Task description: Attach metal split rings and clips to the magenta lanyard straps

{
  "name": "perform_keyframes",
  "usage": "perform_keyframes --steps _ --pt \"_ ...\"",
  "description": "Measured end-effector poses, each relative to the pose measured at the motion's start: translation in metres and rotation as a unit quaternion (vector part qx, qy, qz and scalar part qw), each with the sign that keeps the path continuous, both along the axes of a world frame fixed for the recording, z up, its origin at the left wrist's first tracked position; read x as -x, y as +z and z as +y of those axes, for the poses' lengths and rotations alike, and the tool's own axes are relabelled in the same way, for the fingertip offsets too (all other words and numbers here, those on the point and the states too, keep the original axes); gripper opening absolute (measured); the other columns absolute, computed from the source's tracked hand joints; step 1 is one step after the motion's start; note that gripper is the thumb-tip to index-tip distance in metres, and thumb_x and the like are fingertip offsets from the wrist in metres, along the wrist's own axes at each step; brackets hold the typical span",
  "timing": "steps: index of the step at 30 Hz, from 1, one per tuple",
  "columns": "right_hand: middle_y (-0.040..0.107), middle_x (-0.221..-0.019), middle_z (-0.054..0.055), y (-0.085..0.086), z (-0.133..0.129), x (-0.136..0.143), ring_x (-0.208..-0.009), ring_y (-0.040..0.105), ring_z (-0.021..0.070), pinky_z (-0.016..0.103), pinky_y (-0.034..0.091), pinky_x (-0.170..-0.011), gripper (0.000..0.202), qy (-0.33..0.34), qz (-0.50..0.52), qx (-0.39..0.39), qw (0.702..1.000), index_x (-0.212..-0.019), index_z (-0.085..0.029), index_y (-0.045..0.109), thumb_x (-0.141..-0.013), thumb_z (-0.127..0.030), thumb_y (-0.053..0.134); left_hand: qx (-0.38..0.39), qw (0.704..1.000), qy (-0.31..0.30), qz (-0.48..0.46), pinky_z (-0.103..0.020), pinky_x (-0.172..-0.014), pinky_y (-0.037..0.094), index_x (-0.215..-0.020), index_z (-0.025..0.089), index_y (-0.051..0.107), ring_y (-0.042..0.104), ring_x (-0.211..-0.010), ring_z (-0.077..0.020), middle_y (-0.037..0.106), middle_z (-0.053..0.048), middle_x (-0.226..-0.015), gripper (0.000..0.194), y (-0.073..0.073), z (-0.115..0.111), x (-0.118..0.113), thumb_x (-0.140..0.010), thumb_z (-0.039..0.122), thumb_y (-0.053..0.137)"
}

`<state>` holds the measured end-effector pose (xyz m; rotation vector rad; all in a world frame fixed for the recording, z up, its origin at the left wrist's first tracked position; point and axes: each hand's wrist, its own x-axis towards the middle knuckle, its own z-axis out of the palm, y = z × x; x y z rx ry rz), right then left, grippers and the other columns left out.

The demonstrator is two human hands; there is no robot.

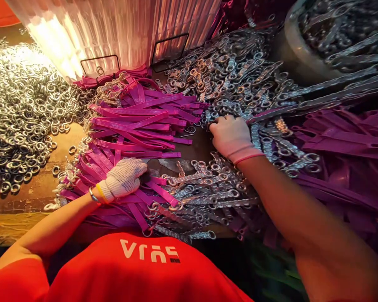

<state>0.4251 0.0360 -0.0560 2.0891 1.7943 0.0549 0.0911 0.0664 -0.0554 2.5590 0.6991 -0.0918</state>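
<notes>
My left hand, in a white dotted knit glove, rests over a heap of purple straps with its fingers curled closed. Dark patches show at its fingertips, and whatever it grips is hidden. Farther right, my right hand wears a white glove with a pink cuff. Its fingers are bent closed by the edge of the twisted metal pieces with ring ends; what lies in them cannot be made out. Between and below the hands lie more ringed metal pieces, and some purple straps end there in metal rings.
Loose metal rings are piled at the left. A brightly lit, ribbed translucent panel stands at the back. At the upper right is a tub of metal pieces, with more purple straps below it. The wooden table's front edge shows at left.
</notes>
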Motion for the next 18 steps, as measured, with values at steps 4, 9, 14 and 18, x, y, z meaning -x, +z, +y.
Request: perform_keyframes --steps 4,9,14,18 --pt "0.064 -0.109 0.022 0.007 -0.006 0.002 -0.105 0.054 0.03 0.038 0.032 -0.082 0.03 -0.015 0.01 -0.027 0.999 -0.106 -0.003 0.069 -0.091 -0.013 0.044 -0.043 0.996 0.072 0.034 -0.034 -0.083 0.05 -0.098 0.014 0.068 0.064 -0.093 -0.0249 0.069 -0.01 -0.098 0.027 0.002 -0.001 -0.009 -0.077 0.008 0.052" --pt "0.067 -0.095 0.017 0.022 -0.035 0.031 -0.095 0.056 0.0294 0.036 0.036 -0.081 0.026 0.041 0.071 -0.031 0.996 -0.098 -0.01 0.07 -0.085 -0.013 0.047 -0.063 0.993 0.006 0.099 -0.039 -0.084 0.048 -0.098 0.013 0.068 0.062 -0.094 -0.0269 0.068 -0.012 -0.098 0.025 0.011 -0.006 -0.004 -0.081 0.009 0.05" --pt "0.069 -0.1 0.017 0.009 -0.066 0.065 -0.091 0.059 0.0271 0.035 0.035 -0.076 0.028 0.108 0.08 0.067 0.989 -0.096 -0.01 0.072 -0.08 -0.008 0.049 -0.046 0.994 -0.094 0.01 -0.042 -0.09 0.045 -0.111 0.015 0.067 0.055 -0.104 -0.0288 0.062 -0.013 -0.114 0.042 0.017 -0.009 0.026 -0.071 0.008 0.057" --pt "0.068 -0.103 0.018 -0.01 -0.072 0.066 -0.093 0.057 0.0282 0.036 0.037 -0.08 0.025 0.077 0.076 -0.002 0.994 -0.091 -0.009 0.072 -0.079 -0.011 0.05 -0.051 0.988 -0.142 -0.036 -0.043 -0.09 0.042 -0.12 0.022 0.066 0.052 -0.104 -0.0289 0.061 -0.012 -0.112 0.043 0.011 -0.013 0.04 -0.079 0.013 0.057"
